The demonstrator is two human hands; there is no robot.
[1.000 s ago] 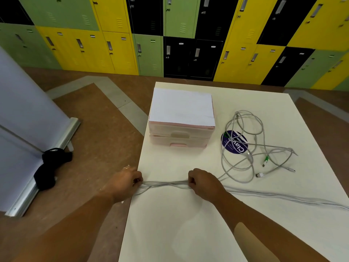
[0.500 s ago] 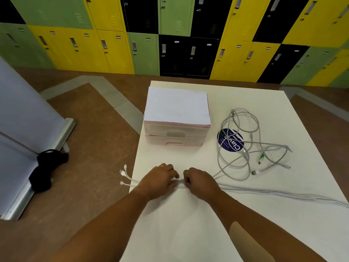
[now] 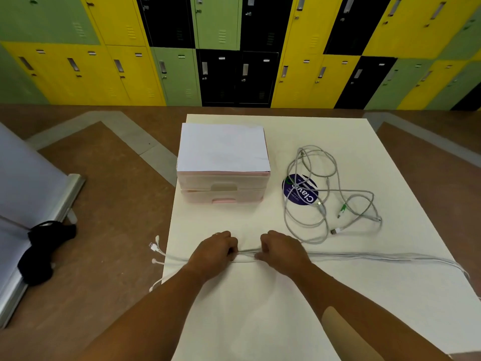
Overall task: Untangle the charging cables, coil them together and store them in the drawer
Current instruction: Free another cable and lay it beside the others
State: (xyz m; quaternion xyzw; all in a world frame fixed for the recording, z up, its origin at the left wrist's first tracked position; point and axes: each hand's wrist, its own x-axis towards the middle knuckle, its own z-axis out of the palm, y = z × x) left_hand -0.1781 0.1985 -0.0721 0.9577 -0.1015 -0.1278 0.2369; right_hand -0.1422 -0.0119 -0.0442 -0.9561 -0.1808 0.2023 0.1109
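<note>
White cables (image 3: pixel 364 256) lie straightened in a bundle across the table (image 3: pixel 260 308), pinched close together by the left hand (image 3: pixel 213 252) and right hand (image 3: pixel 282 252). Grey cables (image 3: pixel 325 199) remain tangled beside the shut drawer unit (image 3: pixel 223 183); coiling and storing seem undone.

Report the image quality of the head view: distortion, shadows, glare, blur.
Head view: wide-angle distortion bows the lockers and the edges of the table; only faint soft shadows, no glare; slightly soft overall, yet the grip of left hand and right hand on the cable bundle reads clearly.
</note>
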